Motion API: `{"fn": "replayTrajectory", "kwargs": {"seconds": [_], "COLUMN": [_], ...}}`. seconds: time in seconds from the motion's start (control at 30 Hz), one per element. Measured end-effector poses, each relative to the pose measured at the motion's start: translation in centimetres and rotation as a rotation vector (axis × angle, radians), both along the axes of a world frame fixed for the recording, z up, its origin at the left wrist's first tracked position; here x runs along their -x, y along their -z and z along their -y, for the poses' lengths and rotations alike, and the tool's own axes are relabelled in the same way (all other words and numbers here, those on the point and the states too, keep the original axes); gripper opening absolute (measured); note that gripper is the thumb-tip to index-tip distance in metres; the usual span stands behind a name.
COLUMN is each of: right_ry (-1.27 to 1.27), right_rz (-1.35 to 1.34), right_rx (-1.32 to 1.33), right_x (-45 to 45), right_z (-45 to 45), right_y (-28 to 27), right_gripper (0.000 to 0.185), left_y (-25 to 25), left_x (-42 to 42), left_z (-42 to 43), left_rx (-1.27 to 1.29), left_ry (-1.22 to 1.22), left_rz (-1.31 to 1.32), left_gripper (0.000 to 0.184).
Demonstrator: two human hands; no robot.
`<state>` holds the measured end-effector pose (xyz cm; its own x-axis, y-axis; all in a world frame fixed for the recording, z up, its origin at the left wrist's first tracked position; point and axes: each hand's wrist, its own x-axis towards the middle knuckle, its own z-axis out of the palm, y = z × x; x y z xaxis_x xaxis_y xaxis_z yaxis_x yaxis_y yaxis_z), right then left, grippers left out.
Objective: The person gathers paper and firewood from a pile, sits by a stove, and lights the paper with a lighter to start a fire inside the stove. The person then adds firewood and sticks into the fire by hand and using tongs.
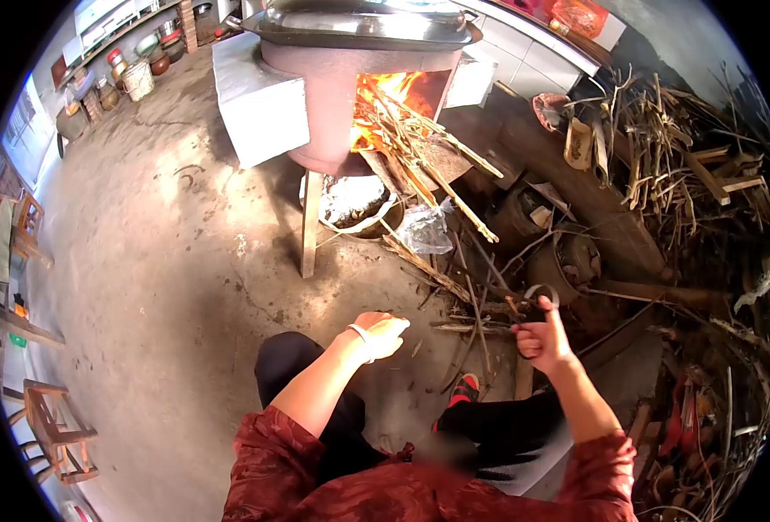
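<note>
My left hand (386, 335), with a pale band at the wrist, is closed above the floor in front of my knees; whatever it may hold is hidden. On the right, my right hand (543, 337) is closed on dark metal tongs (542, 291), whose loop shows at the thumb. A short brown stick shows beside those fingers. Ahead, a fire (369, 113) burns in the opening of a pinkish stove (328, 109), and long sticks (441, 178) poke out of it. A large covered pan (363, 35) rests on top of the stove.
A basin of ash (350, 204) lies under the stove, with a clear plastic bag (427, 228) beside it. Piled branches (663, 165) fill the right side. Wooden chairs (54, 431) stand at the far left; pots and a bucket (138, 81) line the back left.
</note>
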<state>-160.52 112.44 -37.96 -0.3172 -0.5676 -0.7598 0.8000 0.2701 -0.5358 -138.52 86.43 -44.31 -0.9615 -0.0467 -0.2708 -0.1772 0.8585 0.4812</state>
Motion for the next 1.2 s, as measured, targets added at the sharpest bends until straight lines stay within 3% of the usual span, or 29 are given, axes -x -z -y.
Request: {"fn": "replayTrajectory", "kwargs": {"seconds": [0.17,0.33,0.43,0.53,0.8,1.03,1.2], "right_ry": [-0.137,-0.204,-0.191,-0.002,-0.017,0.022,0.061], "right_rz": [-0.307,-0.596,-0.522,-0.338,-0.243,-0.212,-0.191], "right_rx": [-0.229,-0.182,-0.251,-0.086,0.089,0.215,0.307], "right_x": [-0.7,-2.0,-2.7,-3.6,-5.7,-6.8,-8.2], "right_z": [8.8,14.8,16.9,16.5,11.2,8.7,6.5], "right_y": [6.1,11.5,13.5,14.6,13.9,13.0,12.2], "right_gripper": [0.065,0.048,0.042,0.033,0.019,0.020,0.036], "left_y": [-0.3,0.0,-0.5,-0.6,-0.7,-0.1,-0.2], "left_x": [0.8,0.8,0.5,0.5,1.0,1.1,1.1], "left_z": [0.0,0.8,1.1,1.3,0.8,0.1,0.6], "left_rx": [-0.032,-0.006,-0.010,-0.006,-0.014,-0.015,-0.016], "left_ry": [0.002,-0.014,-0.021,-0.030,-0.006,0.005,0.009], "left_rz": [-0.053,-0.119,-0.111,-0.107,-0.049,0.015,0.032], "left_gripper": [0.034,0.033,0.033,0.033,0.034,0.037,0.039]}}
